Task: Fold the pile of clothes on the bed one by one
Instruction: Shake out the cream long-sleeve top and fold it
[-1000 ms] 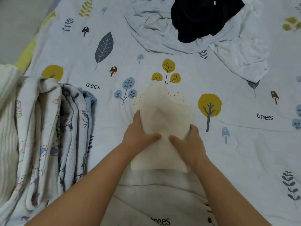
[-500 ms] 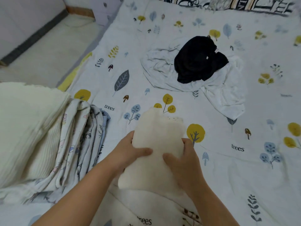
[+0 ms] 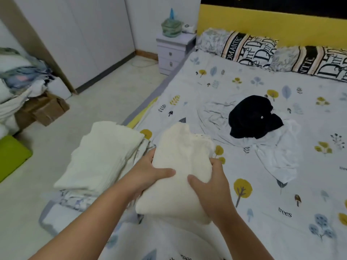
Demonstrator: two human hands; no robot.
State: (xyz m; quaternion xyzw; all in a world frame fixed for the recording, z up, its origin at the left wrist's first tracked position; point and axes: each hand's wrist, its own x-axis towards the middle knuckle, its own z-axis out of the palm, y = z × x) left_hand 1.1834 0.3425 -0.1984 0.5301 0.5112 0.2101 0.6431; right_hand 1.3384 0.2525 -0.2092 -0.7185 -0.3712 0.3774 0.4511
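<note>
A folded cream garment (image 3: 180, 162) is lifted off the bed between both hands. My left hand (image 3: 148, 173) grips its left edge, thumb lying across the top. My right hand (image 3: 212, 182) grips the right edge, thumb on top and fingers curled round the side. To the left sits a stack of folded clothes (image 3: 99, 158), cream on top and patterned pieces below. Farther up the bed lies the unfolded pile: a black garment (image 3: 253, 117) on crumpled white garments (image 3: 277, 156).
The bed (image 3: 281, 203) has a tree-print sheet, its left edge runs beside the floor (image 3: 105, 98). Pillows (image 3: 253, 49) line the headboard. A nightstand (image 3: 172, 51) stands at the bed's far corner. Cardboard boxes (image 3: 43, 109) and heaped laundry sit at the left wall.
Both hands have raised the folded cream garment off the sheet and carried it slightly left, toward the stack. The camera has tilted up, showing the room.
</note>
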